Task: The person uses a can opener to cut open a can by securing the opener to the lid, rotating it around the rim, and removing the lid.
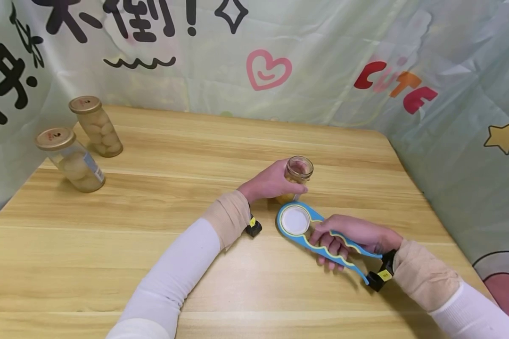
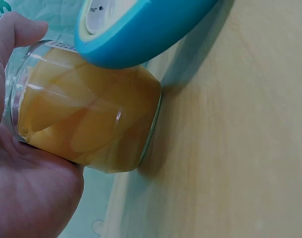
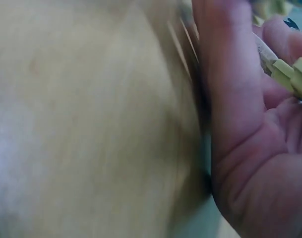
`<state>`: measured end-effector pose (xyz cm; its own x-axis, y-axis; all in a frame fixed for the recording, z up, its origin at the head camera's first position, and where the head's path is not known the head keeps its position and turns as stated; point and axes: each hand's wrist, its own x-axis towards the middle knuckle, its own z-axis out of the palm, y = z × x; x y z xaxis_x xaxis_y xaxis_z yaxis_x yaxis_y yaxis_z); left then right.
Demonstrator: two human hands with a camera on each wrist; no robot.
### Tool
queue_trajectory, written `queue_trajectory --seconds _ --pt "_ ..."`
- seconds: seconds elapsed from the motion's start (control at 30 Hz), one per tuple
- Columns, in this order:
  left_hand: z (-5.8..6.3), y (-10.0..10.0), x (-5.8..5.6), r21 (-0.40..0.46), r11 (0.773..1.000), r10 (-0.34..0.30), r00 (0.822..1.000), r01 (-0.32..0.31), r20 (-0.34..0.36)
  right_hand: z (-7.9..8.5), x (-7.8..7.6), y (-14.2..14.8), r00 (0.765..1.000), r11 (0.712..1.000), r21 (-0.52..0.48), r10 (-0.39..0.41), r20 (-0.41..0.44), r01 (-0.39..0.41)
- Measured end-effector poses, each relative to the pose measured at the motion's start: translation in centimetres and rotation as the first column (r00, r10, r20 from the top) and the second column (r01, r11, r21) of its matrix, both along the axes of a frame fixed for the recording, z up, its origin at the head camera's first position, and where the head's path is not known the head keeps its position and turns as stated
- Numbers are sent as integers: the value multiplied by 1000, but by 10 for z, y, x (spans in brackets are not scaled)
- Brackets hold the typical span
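Note:
My left hand (image 1: 271, 181) grips a lidless glass jar (image 1: 300, 169) near the middle of the table. In the left wrist view, orange-yellow fruit pieces fill the jar (image 2: 91, 119), whose base is on or very near the wood. Just in front of it, my right hand (image 1: 354, 230) holds a blue jar opener (image 1: 313, 248) with a wavy yellow lining. A jar lid (image 1: 295, 220), its white underside up, sits in the opener's ring. Part of the yellow lining (image 3: 295, 77) shows beside the palm in the right wrist view.
Two capped jars of pale round fruit, a nearer one (image 1: 74, 169) and a farther one (image 1: 99, 132), stand at the table's left. A printed cloth (image 1: 331, 42) hangs around the back and sides of the wooden table (image 1: 220, 301).

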<state>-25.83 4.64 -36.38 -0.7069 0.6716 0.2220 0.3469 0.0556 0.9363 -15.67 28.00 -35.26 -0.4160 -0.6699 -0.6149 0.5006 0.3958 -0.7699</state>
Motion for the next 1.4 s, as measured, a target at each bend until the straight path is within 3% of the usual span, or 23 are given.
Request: queue_trajectory --seconds 0.13,0.33,0.8,1.2,1.4 --pt "0 -1 0 -7 1000 1 1000 -1 3 -2 0 1 999 996 -74 52 5 -51" --pt "-1 -1 0 -19 1000 5 1000 -4 7 -2 0 0 999 996 -91 28 35 -25" --pt "-1 1 0 -28 1000 11 1000 -10 5 2 2 -1 993 997 -54 53 -101 -59" --pt "-1 0 0 -27 1000 9 1000 -9 -1 -2 2 -1 996 992 -122 -9 -87 -1" --pt "-1 0 0 -20 1000 8 1000 -8 0 0 3 -1 994 994 -107 -6 -113 -7"
